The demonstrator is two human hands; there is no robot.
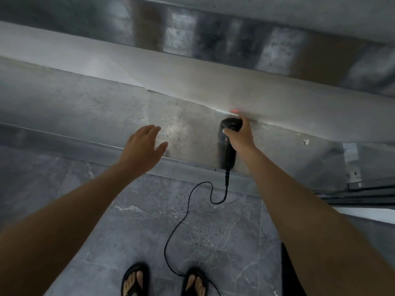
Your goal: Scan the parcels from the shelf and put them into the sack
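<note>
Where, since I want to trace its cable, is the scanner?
Right of centre in the head view: the right hand grips the scanner over the grey shelf, with the open left hand to its left.

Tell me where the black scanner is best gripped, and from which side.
Grip the scanner by its long handle close under the bulging head, coming from the right as the right hand does; the cable leaves the bottom end, so stay above it.

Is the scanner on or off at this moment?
On, it seems: a red glow shows on the shelf just ahead of the scanner, which the right hand grips.
</note>
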